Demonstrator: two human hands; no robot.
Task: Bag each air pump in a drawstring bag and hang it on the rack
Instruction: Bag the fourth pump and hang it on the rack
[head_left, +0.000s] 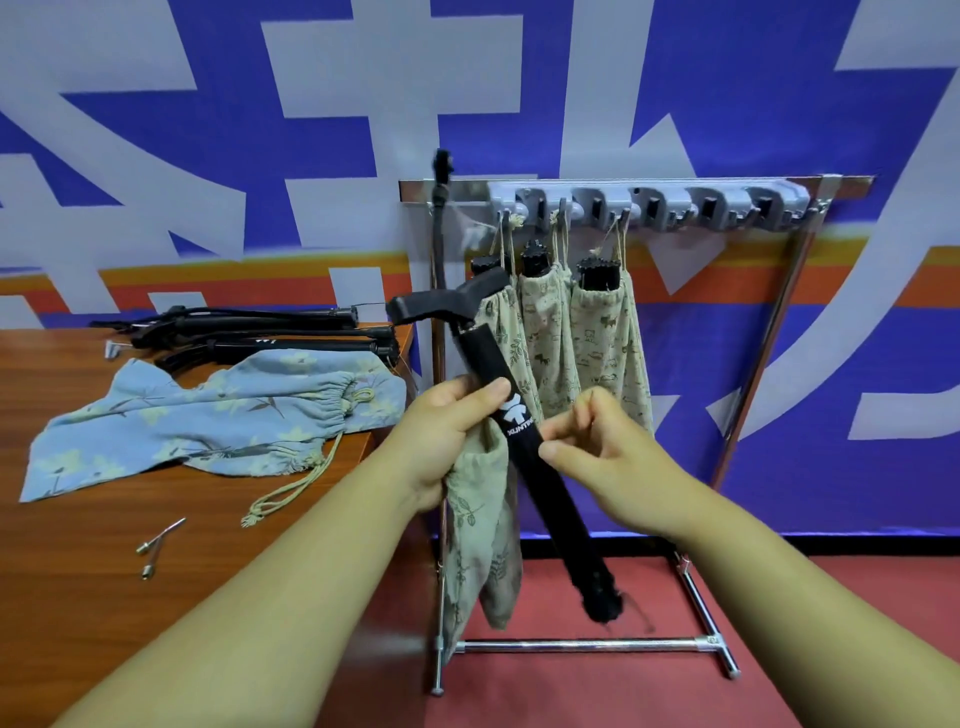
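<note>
Hanging on the left-hand hooks of the rack (649, 208), three hung bags (608, 332) are recorded, each with a black pump head showing above its gathered mouth. These three are judged complete. The hooks toward the right end of the rack are seen to carry nothing.

A fourth air pump (550, 499) is held in front of the rack's left side, tilted, with its handle up toward the hung bags and its foot down near the rack's base bar. It is not yet bagged. A beige drawstring bag (478, 519) hangs limp beside it, to the left of its barrel.

To the left of the rack, loose pumps (260, 332) and blue bags (208, 415) are laid on a table (78, 597), so several rounds are judged outstanding. Small metal needles (161, 535) are also noted there.

The left hand (447, 431) is extended forward, with its fingers wrapped round the barrel and the bag's top gathered in the same grip. The right hand (587, 441) is raised level with it. Its fingers are curled, with thumb and forefinger tips closed against the barrel's right edge. Whether the barrel or a cord is pinched cannot be told.
</note>
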